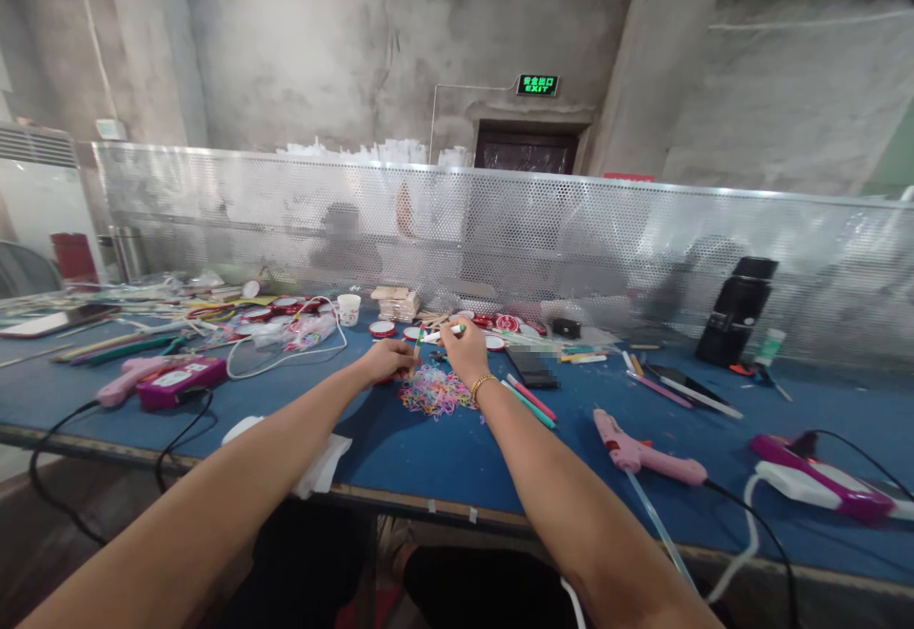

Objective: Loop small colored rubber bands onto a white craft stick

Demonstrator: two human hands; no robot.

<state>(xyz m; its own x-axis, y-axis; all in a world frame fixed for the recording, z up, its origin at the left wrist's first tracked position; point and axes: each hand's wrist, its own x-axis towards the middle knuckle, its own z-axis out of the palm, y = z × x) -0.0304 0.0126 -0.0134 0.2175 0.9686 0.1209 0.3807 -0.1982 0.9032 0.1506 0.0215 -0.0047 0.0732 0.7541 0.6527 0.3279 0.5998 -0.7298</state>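
Both my hands are close together over a pile of small colourful loops (437,395), like rubber bands, on the blue table. My left hand (391,360) is closed, pinching a thin green stick-like piece (419,342) that stands roughly upright. My right hand (466,351), with a gold bracelet at the wrist, grips a white marker with a green end (433,335). The marker lies nearly level, its left end by the green piece. Whether the two touch, I cannot tell. Just right of the pile lie a teal marker (529,404) and a pink marker (532,398).
A pink glue gun (646,458) and a purple power strip (821,477) lie at right; another pink glue gun (129,380) is at left. Behind my hands are a paper cup (348,309), a black phone (532,366) and small red drums (383,329). A black bottle (737,313) stands back right.
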